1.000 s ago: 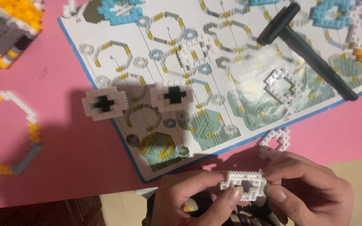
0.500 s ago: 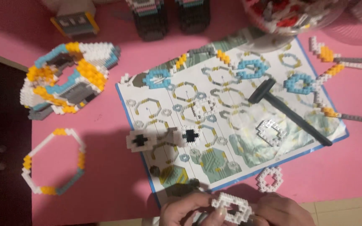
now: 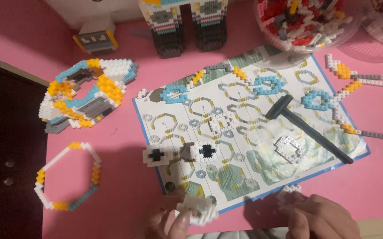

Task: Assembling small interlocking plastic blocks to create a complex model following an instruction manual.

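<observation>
At the near edge the two hands have come apart: half a second ago both pinched the small white brick ring together, and now only the left hand (image 3: 169, 221) grips the white ring (image 3: 198, 209), blurred, near the sheet's near edge, while the right hand (image 3: 322, 219) has drawn off to the right — its fingers curl, but whether it holds anything I cannot tell. That reads as one join finished, or a fresh piece wanted. Just beyond lies the instruction sheet (image 3: 244, 132) on the pink tabletop (image 3: 120, 177), with two white-and-black eye pieces (image 3: 180, 154) at its left edge and a black hammer (image 3: 309, 128) lying across its right half. Left of the sheet rest a thin hexagon ring (image 3: 67, 177) and a thicker orange-and-blue frame (image 3: 85, 93). Farthest — a clear tub of loose bricks (image 3: 304, 22).
</observation>
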